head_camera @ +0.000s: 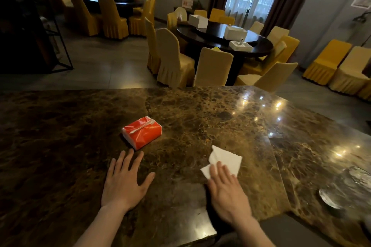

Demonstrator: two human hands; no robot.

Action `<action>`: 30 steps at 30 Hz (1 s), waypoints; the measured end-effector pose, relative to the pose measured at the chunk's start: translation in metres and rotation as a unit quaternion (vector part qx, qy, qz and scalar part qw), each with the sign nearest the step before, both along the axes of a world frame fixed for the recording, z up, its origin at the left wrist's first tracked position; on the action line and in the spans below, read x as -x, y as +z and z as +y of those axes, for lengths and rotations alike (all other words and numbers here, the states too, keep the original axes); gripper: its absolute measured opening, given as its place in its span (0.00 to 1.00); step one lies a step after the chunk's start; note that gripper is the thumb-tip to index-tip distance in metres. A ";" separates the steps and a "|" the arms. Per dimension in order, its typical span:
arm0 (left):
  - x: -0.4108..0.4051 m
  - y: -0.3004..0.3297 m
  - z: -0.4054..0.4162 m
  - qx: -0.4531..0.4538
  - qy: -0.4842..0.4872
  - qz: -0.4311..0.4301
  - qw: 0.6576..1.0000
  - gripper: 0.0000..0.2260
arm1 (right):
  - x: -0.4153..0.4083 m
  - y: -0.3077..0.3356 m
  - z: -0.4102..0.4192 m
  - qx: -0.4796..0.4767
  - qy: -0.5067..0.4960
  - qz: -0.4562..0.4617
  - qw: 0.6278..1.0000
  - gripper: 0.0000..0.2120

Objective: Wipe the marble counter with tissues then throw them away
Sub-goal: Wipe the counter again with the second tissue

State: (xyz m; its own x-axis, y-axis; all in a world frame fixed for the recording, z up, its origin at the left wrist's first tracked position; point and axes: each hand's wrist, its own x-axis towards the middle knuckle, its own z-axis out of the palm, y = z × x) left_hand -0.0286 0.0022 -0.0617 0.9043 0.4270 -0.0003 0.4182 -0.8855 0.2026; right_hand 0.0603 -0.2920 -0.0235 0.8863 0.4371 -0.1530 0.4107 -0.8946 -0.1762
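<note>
While our right hand [227, 190] lies flat with its fingers [220, 172] pressed on the near edge of the white tissue [225, 159], the sheet fans out ahead of the grip, away from us, its crumpled corner pointing up the marble tabletop [200, 110]. Nothing is pinched; the palm simply pins it. Our left hand [123, 182] rests splayed and empty just short of the red tissue pack [142, 132] (a sheet pokes from its slot). We judge the right hand is the one to sweep, pushing forward or sideways.
</note>
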 end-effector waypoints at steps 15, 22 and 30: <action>0.000 0.002 0.000 -0.001 -0.006 0.013 1.000 0.42 | 0.000 -0.005 -0.014 -0.028 -0.025 -0.019 0.999 0.27; -0.003 0.002 -0.003 -0.014 -0.003 0.019 1.000 0.43 | 0.019 -0.004 0.042 -0.056 -0.037 -0.001 0.998 0.29; 0.000 0.005 -0.001 0.006 -0.008 0.021 1.000 0.42 | 0.013 -0.005 0.026 -0.050 0.047 -0.017 0.998 0.29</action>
